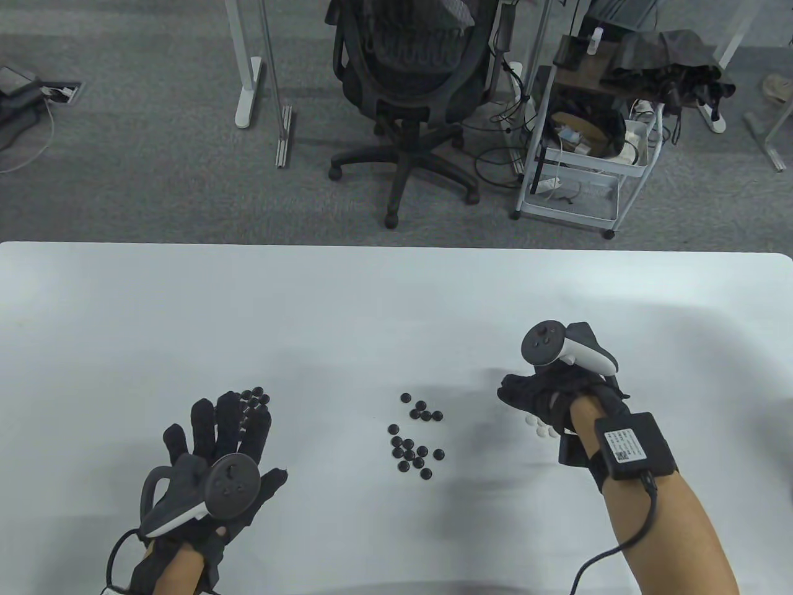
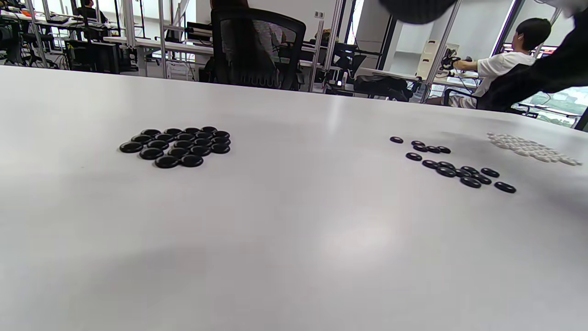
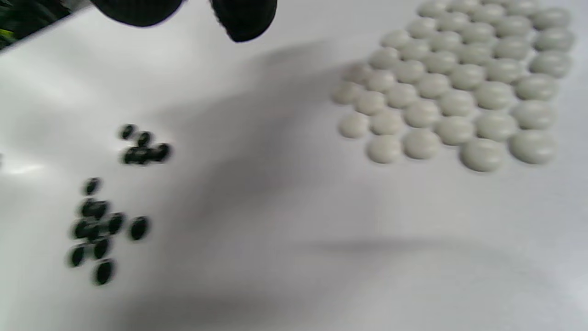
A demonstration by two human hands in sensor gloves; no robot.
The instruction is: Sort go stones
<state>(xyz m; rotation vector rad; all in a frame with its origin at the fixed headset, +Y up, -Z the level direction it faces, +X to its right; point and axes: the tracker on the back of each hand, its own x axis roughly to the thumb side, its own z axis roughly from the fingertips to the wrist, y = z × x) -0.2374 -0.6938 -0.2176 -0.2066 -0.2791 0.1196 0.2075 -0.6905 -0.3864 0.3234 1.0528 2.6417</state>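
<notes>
The white tabletop (image 1: 372,310) fills the lower half of the table view, with grey carpet, a black office chair (image 1: 409,80) and a white wire cart (image 1: 582,155) beyond its far edge at the top of the frame. The left hand (image 1: 217,446) lies at the lower left of the table view, its fingers (image 1: 238,415) straight and spread flat, holding nothing, over a tight cluster of black stones (image 2: 177,145) of which only a few show past the fingertips there; in the left wrist view that cluster sits left of centre. The right hand (image 1: 545,396) hovers at the right of the table view with its fingers curled downward over a packed patch of white stones (image 3: 455,87), most of it hidden under the glove; whether those fingers pinch a stone cannot be told. In the right wrist view the white patch fills the upper right, and two dark fingertips hang in at the top edge, apart from it. Between the two hands, at the centre of the table view, lies a loose scatter of black stones (image 1: 416,443).
</notes>
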